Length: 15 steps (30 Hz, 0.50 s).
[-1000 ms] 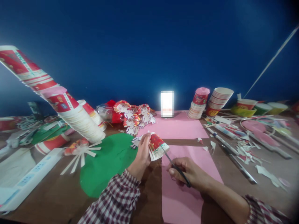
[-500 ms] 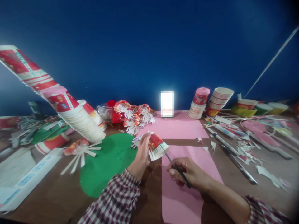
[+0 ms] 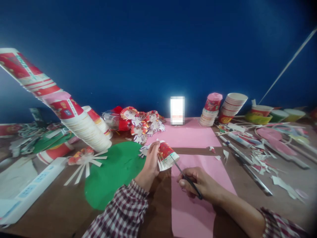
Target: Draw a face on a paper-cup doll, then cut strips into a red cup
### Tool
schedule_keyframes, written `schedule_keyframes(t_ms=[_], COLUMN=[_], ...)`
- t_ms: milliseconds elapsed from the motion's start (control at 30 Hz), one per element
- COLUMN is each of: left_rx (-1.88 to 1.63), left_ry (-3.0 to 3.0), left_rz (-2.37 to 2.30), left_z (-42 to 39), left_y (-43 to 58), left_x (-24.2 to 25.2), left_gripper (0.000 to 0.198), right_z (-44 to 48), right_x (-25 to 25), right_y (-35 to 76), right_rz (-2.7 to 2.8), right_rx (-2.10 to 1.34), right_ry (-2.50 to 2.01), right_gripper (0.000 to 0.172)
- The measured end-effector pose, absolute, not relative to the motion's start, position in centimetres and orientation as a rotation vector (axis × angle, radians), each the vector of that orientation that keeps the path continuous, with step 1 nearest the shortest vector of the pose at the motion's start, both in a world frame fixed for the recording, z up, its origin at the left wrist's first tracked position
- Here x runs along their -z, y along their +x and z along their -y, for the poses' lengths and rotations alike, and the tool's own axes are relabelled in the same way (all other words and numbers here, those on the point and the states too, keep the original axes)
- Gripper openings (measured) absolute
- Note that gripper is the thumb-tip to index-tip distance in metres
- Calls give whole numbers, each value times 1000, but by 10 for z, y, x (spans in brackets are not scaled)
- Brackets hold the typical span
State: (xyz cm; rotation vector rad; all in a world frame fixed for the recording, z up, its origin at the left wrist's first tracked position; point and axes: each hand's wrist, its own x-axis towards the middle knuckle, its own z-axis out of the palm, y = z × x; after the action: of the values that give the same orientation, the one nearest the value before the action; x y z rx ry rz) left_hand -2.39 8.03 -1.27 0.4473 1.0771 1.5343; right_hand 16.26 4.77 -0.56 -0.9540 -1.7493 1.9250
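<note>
In my left hand [image 3: 151,159] is a red and white paper cup [image 3: 166,152], tipped on its side with slits cut in its wall on the near side. My right hand [image 3: 198,183] is closed around the black handles of a pair of scissors [image 3: 182,172]. The scissors' blades point up and left and meet the cup's white rim. Both hands are above the table, between a green sheet [image 3: 116,172] on the left and a pink sheet [image 3: 195,205] on the right.
Tall stacked paper cups [image 3: 84,127] lean at the left, near a power strip [image 3: 34,188] and a cut cup with splayed strips [image 3: 84,158]. Paper figures [image 3: 138,124] and a bright phone-like screen [image 3: 177,110] stand behind. Pens and paper scraps [image 3: 262,158] lie right, before more cups [image 3: 232,105].
</note>
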Motion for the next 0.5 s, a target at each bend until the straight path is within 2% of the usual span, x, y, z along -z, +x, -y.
schedule_keyframes(t_ms=[500], left_rx=[-1566], left_ry=[438], left_rz=[-972], left_z=[-80], left_y=[-24], left_x=[9], left_gripper=[28], right_z=[-45], right_x=[1], right_y=[162], right_rz=[1820], right_rx=[-1819], right_ry=[-1000], right_gripper=[27])
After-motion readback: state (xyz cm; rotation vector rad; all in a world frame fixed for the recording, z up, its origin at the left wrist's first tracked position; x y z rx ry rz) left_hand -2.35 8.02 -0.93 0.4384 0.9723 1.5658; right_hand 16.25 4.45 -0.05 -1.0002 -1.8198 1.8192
